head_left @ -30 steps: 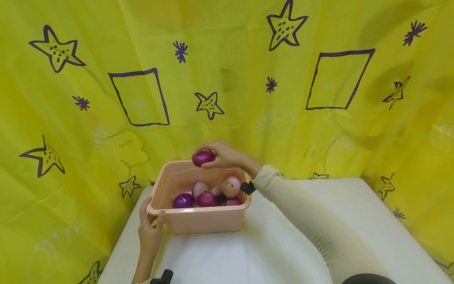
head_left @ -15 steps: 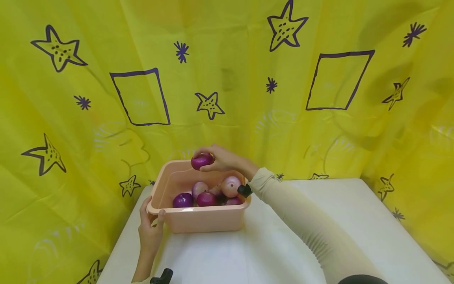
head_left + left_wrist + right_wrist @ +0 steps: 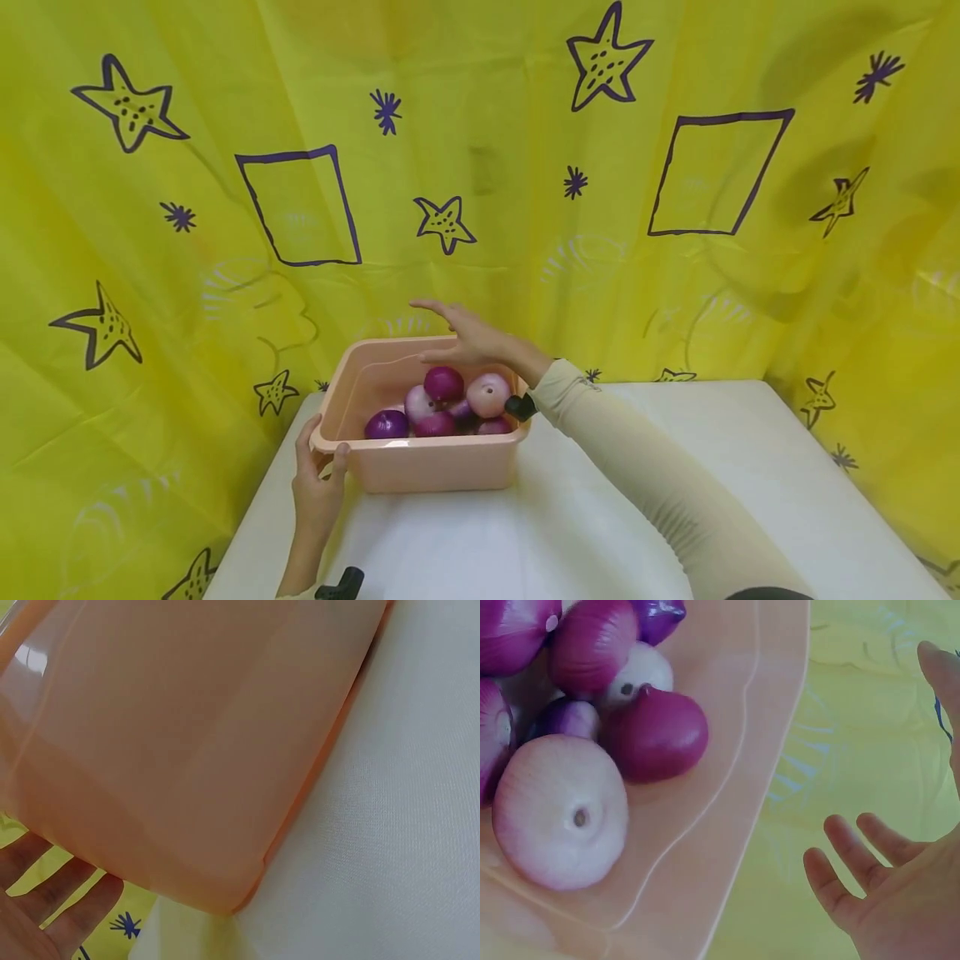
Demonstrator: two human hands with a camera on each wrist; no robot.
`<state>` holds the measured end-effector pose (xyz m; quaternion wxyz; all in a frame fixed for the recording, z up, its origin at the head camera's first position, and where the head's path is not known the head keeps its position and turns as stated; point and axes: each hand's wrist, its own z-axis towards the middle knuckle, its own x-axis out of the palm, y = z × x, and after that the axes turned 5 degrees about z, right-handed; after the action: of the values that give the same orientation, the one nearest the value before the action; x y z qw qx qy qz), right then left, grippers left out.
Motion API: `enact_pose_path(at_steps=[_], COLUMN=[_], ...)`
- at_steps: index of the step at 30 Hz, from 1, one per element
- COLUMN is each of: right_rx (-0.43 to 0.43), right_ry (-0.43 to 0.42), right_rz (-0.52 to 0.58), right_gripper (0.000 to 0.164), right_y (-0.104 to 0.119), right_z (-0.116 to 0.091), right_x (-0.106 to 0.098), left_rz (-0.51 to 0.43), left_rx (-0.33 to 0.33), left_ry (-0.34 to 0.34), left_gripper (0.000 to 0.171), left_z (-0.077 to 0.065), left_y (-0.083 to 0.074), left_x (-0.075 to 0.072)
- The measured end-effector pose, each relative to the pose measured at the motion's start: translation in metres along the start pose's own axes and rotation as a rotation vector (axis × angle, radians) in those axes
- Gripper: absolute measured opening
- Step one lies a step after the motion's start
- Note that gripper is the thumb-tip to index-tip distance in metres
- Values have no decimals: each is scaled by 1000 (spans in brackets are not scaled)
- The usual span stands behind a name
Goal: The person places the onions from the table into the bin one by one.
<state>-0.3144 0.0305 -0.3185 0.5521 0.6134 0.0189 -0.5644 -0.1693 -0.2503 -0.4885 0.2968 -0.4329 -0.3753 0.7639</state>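
Several red onions lie in a peach plastic basin (image 3: 442, 467). On top of the pile sits a magenta onion (image 3: 444, 384), seen in the right wrist view beside a large pale onion (image 3: 536, 817). Over the basin's back rim, my right hand (image 3: 480, 340) holds nothing, its fingers spread and thumb apart. The basin's front left corner is gripped by my left hand (image 3: 317, 492), thumb at the front and fingers round the outer side. In the left wrist view those fingers (image 3: 82, 911) show beside the basin wall.
The basin stands on a white table (image 3: 600, 500). A yellow curtain (image 3: 495, 275) with dark star and square drawings hangs close behind it and along both sides. A dark purple onion (image 3: 387, 424) lies at the basin's left.
My right hand has let go of the magenta onion, which dropped onto the pile in the basin, and its fingers have spread. The left hand keeps its grip on the corner.
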Motion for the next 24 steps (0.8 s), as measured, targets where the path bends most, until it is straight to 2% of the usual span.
enact_pose_path(at_steps=[11, 15, 19, 24], right_rx=[8, 22, 42, 79], right_ry=[-15, -50, -84, -115], right_rz=[56, 67, 83, 88], right_gripper=[87, 89, 94, 101], right_y=[-7, -11, -12, -20], right_z=[-13, -23, -41, -77], right_x=[-4, -8, -17, -32], left_rz=[3, -8, -21, -43], left_rx=[-3, -1, 1, 15], left_ry=[11, 13, 20, 30], left_gripper=[64, 63, 64, 68], left_z=[-1, -1, -1, -3], left_y=[1, 2, 1, -2], left_x=[-3, -3, -2, -2])
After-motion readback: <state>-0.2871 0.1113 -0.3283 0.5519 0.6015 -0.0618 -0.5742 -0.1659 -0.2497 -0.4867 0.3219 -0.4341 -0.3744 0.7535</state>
